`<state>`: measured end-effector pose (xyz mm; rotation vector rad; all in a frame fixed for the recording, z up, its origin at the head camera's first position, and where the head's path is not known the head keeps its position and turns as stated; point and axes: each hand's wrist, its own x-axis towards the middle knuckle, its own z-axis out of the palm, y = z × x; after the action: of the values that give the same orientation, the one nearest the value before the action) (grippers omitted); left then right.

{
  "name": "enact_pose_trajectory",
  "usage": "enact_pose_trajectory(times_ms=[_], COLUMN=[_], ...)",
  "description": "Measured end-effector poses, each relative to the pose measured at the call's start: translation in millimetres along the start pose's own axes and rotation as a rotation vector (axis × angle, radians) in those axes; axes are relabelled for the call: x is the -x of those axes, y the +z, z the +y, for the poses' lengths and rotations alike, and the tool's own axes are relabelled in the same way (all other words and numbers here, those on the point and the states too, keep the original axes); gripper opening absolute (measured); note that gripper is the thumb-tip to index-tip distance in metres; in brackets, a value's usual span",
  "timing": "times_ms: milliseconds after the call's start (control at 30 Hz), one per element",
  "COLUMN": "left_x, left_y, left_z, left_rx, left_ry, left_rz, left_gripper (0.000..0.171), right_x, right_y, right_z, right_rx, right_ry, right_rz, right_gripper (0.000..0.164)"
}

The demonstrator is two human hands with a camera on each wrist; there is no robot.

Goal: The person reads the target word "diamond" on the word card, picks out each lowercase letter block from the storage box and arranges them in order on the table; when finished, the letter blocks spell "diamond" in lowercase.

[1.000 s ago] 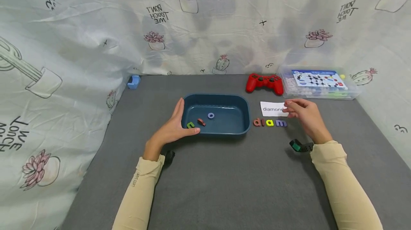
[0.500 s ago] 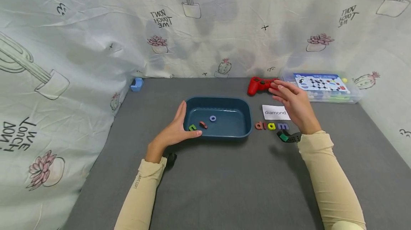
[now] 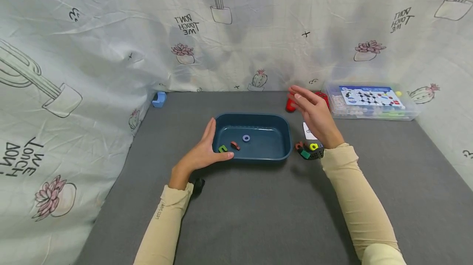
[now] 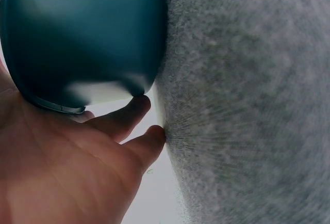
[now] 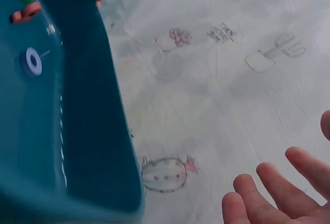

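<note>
Clerk: How many hands were in view, and in what state?

Inspector: Two. The left hand (image 3: pixel 200 152) lay against the left end of the one tray (image 3: pixel 266 137), thumb along the near rim, fingers straight along the outer wall. The right hand (image 3: pixel 317 119) was raised beyond the tray's right end, fingers apart, nothing held.

Clerk: The tray's position and contents?

Inspector: It stood on the tabletop (image 3: pixel 240 207) between the hands. Three pieces lay inside: one green letter (image 3: pixel 223 148), one red letter (image 3: pixel 235 145) and one lilac ring (image 3: pixel 246 138).

Clerk: And outside it?

Inspector: To its right, one red piece (image 3: pixel 298 145) and one yellow piece (image 3: pixel 313 146) were seen; the wrist device (image 3: pixel 315 153) obscured that row, so its full count could not be told. One card (image 3: pixel 308 131) and one red controller (image 3: pixel 290 105) were partly hidden by the right hand. One clear box (image 3: pixel 373 100) stood at far right.
</note>
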<state>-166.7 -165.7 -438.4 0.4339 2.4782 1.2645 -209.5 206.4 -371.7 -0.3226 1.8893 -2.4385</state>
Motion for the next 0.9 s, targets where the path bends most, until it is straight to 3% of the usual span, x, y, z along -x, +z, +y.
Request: enact_pose_trajectory(times_ms=[300,533,900], left_x=[0.5,-0.2,-1.2], left_y=[-1.1,-0.1,-0.4], left_z=[1.0,0.8,0.5], left_rx=[0.006,-0.001,-0.005], left_ry=[0.011,-0.002,-0.019], left_rz=[0.000,0.000,0.005], left_gripper=[0.136,0.137,0.131], right_x=[-17,-28,-41], right_y=[29,50,66], right_z=[11,19,38], right_rx=[0.038,0.076,0.220], right_ry=[-0.005,0.039,0.071], right_rz=[-0.099,-0.175,-0.357], right_gripper=[0.052,0.061,0.072])
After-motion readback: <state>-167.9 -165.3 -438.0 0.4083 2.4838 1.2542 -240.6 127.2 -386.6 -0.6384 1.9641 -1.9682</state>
